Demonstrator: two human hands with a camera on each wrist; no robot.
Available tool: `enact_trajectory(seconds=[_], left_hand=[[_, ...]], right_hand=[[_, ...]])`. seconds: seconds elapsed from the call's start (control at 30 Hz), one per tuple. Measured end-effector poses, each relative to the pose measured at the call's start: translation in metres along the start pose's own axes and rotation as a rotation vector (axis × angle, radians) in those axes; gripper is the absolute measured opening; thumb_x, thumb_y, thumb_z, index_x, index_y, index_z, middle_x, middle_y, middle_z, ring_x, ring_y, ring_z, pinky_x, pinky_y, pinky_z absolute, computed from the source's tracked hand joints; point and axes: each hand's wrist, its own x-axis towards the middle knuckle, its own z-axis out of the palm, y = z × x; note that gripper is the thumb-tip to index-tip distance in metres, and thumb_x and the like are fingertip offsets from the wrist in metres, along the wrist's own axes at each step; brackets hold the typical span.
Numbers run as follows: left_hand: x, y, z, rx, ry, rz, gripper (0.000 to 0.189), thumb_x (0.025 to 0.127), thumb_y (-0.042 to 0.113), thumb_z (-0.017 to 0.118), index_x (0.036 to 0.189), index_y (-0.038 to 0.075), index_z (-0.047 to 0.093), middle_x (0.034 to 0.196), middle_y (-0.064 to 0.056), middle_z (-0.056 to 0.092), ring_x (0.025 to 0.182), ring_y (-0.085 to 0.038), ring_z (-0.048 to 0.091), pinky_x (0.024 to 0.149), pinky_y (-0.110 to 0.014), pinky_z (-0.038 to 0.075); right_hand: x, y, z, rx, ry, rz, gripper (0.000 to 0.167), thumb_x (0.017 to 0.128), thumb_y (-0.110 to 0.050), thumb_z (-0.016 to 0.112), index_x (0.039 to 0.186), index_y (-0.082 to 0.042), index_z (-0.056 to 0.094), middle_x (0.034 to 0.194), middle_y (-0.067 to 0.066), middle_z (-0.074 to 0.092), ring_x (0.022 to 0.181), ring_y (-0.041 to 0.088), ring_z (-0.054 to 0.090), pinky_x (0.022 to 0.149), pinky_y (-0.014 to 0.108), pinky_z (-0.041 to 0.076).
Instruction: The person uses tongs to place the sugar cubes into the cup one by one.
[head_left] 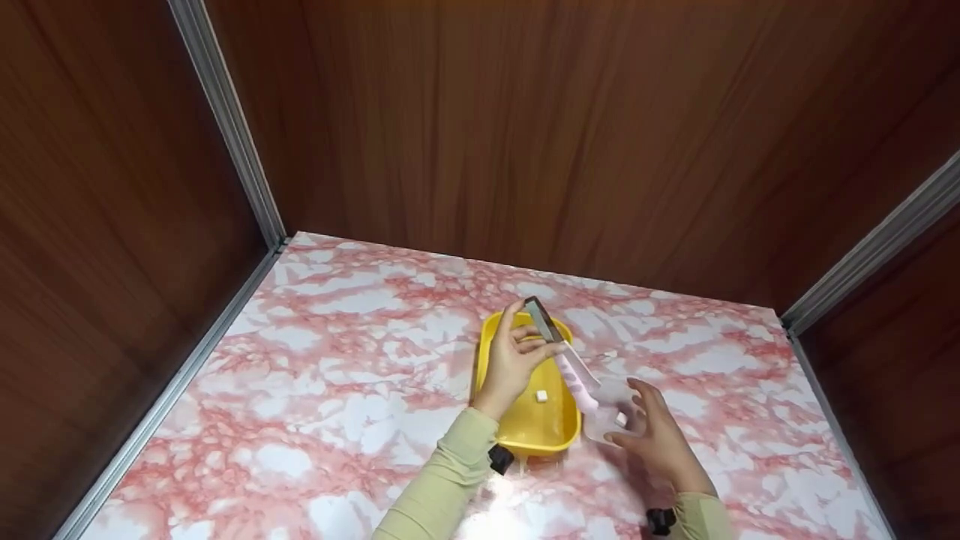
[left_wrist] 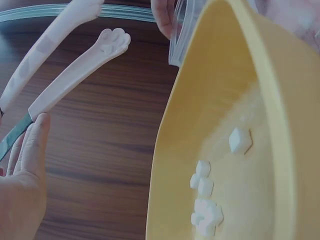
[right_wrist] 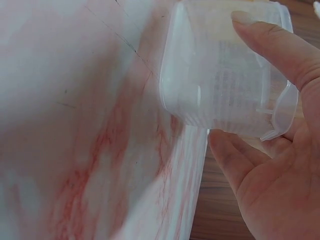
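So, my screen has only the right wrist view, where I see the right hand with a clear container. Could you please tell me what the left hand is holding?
Observer: The left hand holds a pair of pale tongs.
Operator: Thank you. Is there also another container near to the clear container?
Observer: Yes, a yellow tray is to the left of it.
Operator: And does this tray have something inside?
Observer: Yes, several small white cubes lie in it.
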Motion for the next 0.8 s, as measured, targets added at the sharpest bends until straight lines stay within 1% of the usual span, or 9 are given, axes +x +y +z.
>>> enact_trajectory(seconds=[0.1, 0.27, 0.33, 0.4, 0.47, 0.57, 0.6, 0.67, 0.8], left_hand=[[0.0, 0.005, -0.004, 0.01, -0.013, 0.009, 0.077, 0.074, -0.002, 0.079, 0.139, 0.007, 0.038, 0.096, -0.013, 0.064, 0.086, -0.027, 0.066, 0.08, -0.034, 0.056], [-0.004, 0.027, -0.009, 0.072, -0.032, 0.048, 0.067, 0.075, -0.002, 0.078, 0.131, 0.005, 0.042, 0.098, -0.017, 0.064, 0.088, -0.032, 0.066, 0.079, -0.036, 0.056], [-0.004, 0.035, -0.012, 0.076, -0.03, 0.058, 0.064, 0.075, -0.003, 0.078, 0.128, 0.004, 0.042, 0.098, -0.018, 0.063, 0.088, -0.033, 0.065, 0.078, -0.037, 0.056], [-0.003, 0.037, -0.015, 0.064, -0.029, 0.071, 0.064, 0.075, -0.005, 0.077, 0.128, 0.003, 0.042, 0.098, -0.021, 0.063, 0.088, -0.034, 0.064, 0.078, -0.04, 0.056], [-0.001, 0.037, -0.018, 0.041, -0.025, 0.085, 0.063, 0.075, -0.008, 0.077, 0.127, 0.0, 0.041, 0.099, -0.023, 0.063, 0.088, -0.035, 0.064, 0.08, -0.044, 0.055], [0.002, 0.036, -0.024, 0.036, -0.02, 0.106, 0.064, 0.074, -0.008, 0.077, 0.127, 0.0, 0.042, 0.1, -0.026, 0.062, 0.088, -0.036, 0.063, 0.083, -0.048, 0.053], [0.004, 0.031, -0.027, 0.042, -0.018, 0.112, 0.064, 0.074, -0.008, 0.077, 0.128, 0.0, 0.043, 0.101, -0.025, 0.063, 0.088, -0.036, 0.063, 0.083, -0.048, 0.052], [0.008, 0.023, -0.032, 0.049, -0.014, 0.114, 0.06, 0.074, -0.006, 0.078, 0.126, 0.001, 0.047, 0.102, -0.021, 0.065, 0.089, -0.032, 0.064, 0.084, -0.047, 0.052], [0.011, 0.017, -0.038, 0.053, -0.024, 0.125, 0.045, 0.076, -0.006, 0.077, 0.115, -0.002, 0.055, 0.102, -0.023, 0.065, 0.089, -0.033, 0.065, 0.084, -0.047, 0.052]], right_hand=[[0.0, 0.0, 0.0, 0.006, 0.006, -0.011, 0.095, 0.072, -0.014, 0.085, 0.147, -0.011, 0.026, 0.148, 0.015, 0.026, 0.132, 0.046, 0.031, 0.105, 0.057, 0.033], [0.0, 0.0, -0.001, 0.011, 0.001, 0.003, 0.095, 0.072, -0.014, 0.085, 0.147, -0.009, 0.026, 0.148, 0.016, 0.026, 0.132, 0.046, 0.03, 0.105, 0.057, 0.032], [0.0, 0.0, 0.0, 0.014, -0.003, 0.011, 0.095, 0.072, -0.015, 0.085, 0.147, -0.009, 0.025, 0.149, 0.016, 0.025, 0.133, 0.046, 0.03, 0.105, 0.057, 0.033], [0.0, 0.0, 0.0, 0.017, -0.006, 0.019, 0.096, 0.072, -0.015, 0.085, 0.147, -0.009, 0.025, 0.149, 0.015, 0.025, 0.133, 0.046, 0.029, 0.105, 0.056, 0.033], [0.0, 0.0, 0.0, 0.021, -0.009, 0.027, 0.096, 0.073, -0.016, 0.085, 0.147, -0.01, 0.025, 0.149, 0.014, 0.024, 0.133, 0.045, 0.029, 0.104, 0.056, 0.033], [-0.001, 0.0, 0.0, 0.017, -0.012, 0.036, 0.095, 0.073, -0.018, 0.084, 0.147, -0.013, 0.026, 0.15, 0.014, 0.024, 0.133, 0.045, 0.029, 0.104, 0.057, 0.034], [-0.001, 0.0, -0.001, 0.015, -0.013, 0.038, 0.095, 0.073, -0.018, 0.084, 0.147, -0.013, 0.026, 0.15, 0.014, 0.024, 0.134, 0.045, 0.029, 0.104, 0.057, 0.034], [-0.001, -0.001, -0.001, 0.007, -0.018, 0.043, 0.094, 0.074, -0.02, 0.084, 0.147, -0.014, 0.026, 0.15, 0.013, 0.023, 0.134, 0.045, 0.028, 0.103, 0.057, 0.035], [-0.001, -0.002, -0.001, 0.004, -0.029, 0.057, 0.094, 0.074, -0.022, 0.083, 0.148, -0.013, 0.025, 0.151, 0.012, 0.021, 0.135, 0.044, 0.027, 0.103, 0.056, 0.035]])
